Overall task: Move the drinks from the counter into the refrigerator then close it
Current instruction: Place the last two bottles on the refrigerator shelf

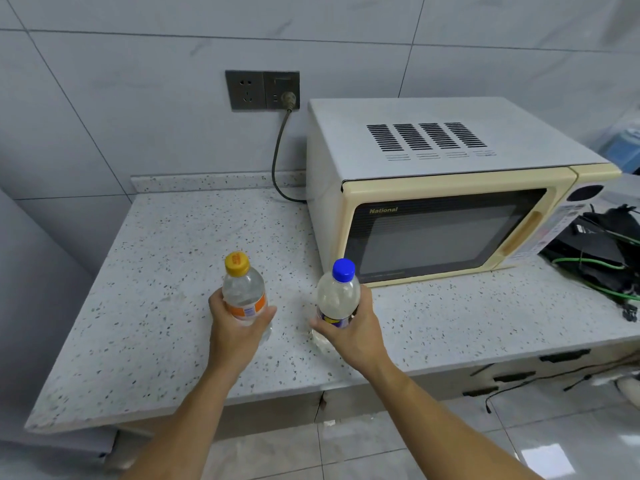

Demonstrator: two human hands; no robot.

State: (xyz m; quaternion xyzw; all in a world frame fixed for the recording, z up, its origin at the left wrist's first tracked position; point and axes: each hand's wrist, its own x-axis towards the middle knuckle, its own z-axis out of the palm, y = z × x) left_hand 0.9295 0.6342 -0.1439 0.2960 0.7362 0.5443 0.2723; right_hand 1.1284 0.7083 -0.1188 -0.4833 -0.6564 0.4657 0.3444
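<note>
Two clear plastic drink bottles stand upright over the speckled counter [145,271]. The one with a yellow cap and orange label [242,289] is gripped around its lower body by my left hand [235,327]. The blue-capped bottle with a dark blue and yellow label [337,296] is held the same way by my right hand [353,330]. Whether the bottle bases touch the counter is hidden by my hands. A grey panel at the far left edge [31,271] may be the refrigerator's side; its door is out of view.
A cream microwave [443,202] stands on the counter right of the bottles, its cord running up to a wall socket [263,90]. Black gear with green cables [602,254] lies at the counter's right end. Drawers with dark handles [512,377] sit below.
</note>
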